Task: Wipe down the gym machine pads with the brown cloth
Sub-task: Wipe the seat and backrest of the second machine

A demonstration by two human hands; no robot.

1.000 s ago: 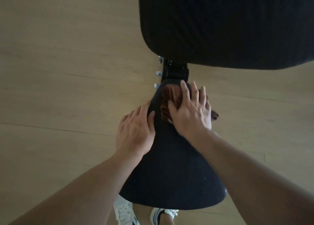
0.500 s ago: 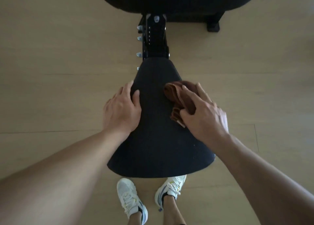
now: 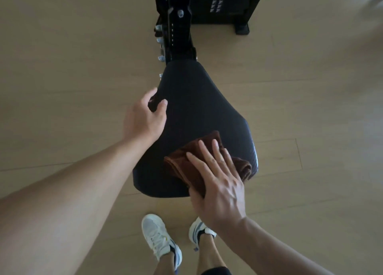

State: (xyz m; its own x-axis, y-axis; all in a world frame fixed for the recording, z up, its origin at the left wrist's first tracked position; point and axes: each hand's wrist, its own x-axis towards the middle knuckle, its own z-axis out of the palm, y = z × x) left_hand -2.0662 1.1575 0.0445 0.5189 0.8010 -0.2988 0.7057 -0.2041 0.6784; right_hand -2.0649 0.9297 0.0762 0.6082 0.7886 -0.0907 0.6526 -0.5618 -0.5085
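Note:
A black, wedge-shaped seat pad point(image 3: 199, 106) fills the middle of the view, narrow at the far end and wide toward me. The folded brown cloth point(image 3: 182, 162) lies on its near right part. My right hand point(image 3: 215, 179) presses flat on the cloth with fingers spread, thumb tucked at the cloth's near edge. My left hand point(image 3: 145, 117) rests on the pad's left edge, fingers curled loosely over the rim.
The black machine frame point(image 3: 178, 32) with silver adjustment knobs runs from the pad's narrow end to a base foot point(image 3: 241, 28) at the top. Pale wooden floor surrounds it. My white sneakers point(image 3: 159, 237) stand just below the pad's near edge.
My right hand has dragged the cloth from the pad's narrow far end down to its wide near right part. The left hand stayed on the left edge. The view has tilted down.

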